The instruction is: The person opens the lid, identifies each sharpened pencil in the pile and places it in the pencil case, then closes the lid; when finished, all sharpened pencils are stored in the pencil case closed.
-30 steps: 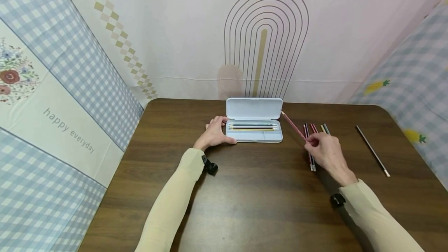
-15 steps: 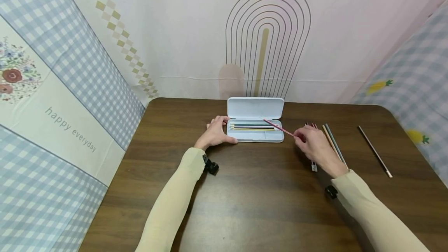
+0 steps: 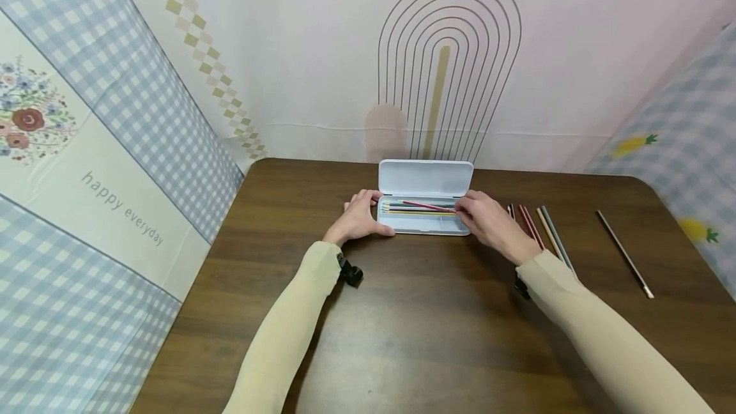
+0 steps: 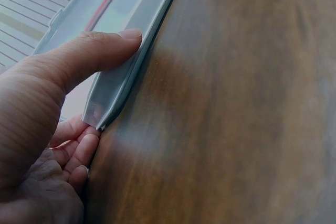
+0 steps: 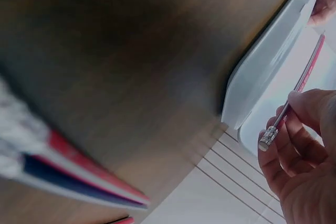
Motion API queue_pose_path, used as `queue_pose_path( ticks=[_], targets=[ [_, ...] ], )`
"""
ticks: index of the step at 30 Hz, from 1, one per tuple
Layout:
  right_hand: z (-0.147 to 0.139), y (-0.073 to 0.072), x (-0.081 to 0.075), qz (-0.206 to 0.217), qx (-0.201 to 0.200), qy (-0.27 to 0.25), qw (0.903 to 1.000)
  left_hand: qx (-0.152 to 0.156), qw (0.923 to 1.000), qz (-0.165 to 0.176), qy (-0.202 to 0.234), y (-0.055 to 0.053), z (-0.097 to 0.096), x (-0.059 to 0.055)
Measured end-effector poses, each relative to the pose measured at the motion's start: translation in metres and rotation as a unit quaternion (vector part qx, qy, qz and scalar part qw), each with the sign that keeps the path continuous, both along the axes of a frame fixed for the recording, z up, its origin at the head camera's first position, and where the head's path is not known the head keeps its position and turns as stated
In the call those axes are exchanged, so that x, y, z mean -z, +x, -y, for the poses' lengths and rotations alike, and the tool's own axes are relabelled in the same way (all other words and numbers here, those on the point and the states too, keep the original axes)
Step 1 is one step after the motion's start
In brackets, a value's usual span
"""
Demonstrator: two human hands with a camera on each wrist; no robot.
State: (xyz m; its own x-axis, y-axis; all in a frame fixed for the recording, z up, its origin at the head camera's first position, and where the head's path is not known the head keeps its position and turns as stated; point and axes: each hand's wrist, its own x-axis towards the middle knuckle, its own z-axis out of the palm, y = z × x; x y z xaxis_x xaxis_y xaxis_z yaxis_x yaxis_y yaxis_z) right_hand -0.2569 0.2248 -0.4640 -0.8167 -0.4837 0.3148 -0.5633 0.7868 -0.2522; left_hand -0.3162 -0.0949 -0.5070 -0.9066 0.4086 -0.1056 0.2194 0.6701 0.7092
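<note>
A pale blue pencil case (image 3: 411, 225) stands open near the table's far edge, its lid (image 3: 425, 177) tipped up behind. Several pencils lie in its tray. My left hand (image 3: 356, 217) grips the case's left end; in the left wrist view the thumb (image 4: 113, 48) presses on the front wall and the other fingers curl at the end. My right hand (image 3: 489, 219), at the case's right end, pinches a red pencil (image 5: 310, 66) near its eraser end. That pencil slants over the tray, tip toward the left; whether it touches the pencils below I cannot tell.
Right of the case lie red pencils (image 3: 531, 225) partly behind my right wrist, then a tan pencil (image 3: 551, 234) and a blue-grey pencil (image 3: 558, 238). A lone grey pencil (image 3: 623, 254) lies farther right on the brown table (image 3: 402, 337). A patterned cloth (image 3: 310, 69) hangs behind.
My right hand has carried the red pencil leftward from the loose pencils to the case, and the pencil is now over the tray. My left hand stays at the case's left end.
</note>
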Motion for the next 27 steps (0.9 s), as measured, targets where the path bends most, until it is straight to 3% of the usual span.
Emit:
queue_pose_path(
  ticks=[13, 27],
  targets=[
    [0.001, -0.032, 0.019, -0.016, -0.048, -0.009, 0.9987, 0.004, 1.0, -0.006, 0.003, -0.001, -0.002, 0.0],
    [0.017, -0.042, 0.017, 0.07, -0.013, 0.0, 0.9975, 0.001, 1.0, -0.002, 0.0, -0.001, 0.001, 0.001]
  ],
)
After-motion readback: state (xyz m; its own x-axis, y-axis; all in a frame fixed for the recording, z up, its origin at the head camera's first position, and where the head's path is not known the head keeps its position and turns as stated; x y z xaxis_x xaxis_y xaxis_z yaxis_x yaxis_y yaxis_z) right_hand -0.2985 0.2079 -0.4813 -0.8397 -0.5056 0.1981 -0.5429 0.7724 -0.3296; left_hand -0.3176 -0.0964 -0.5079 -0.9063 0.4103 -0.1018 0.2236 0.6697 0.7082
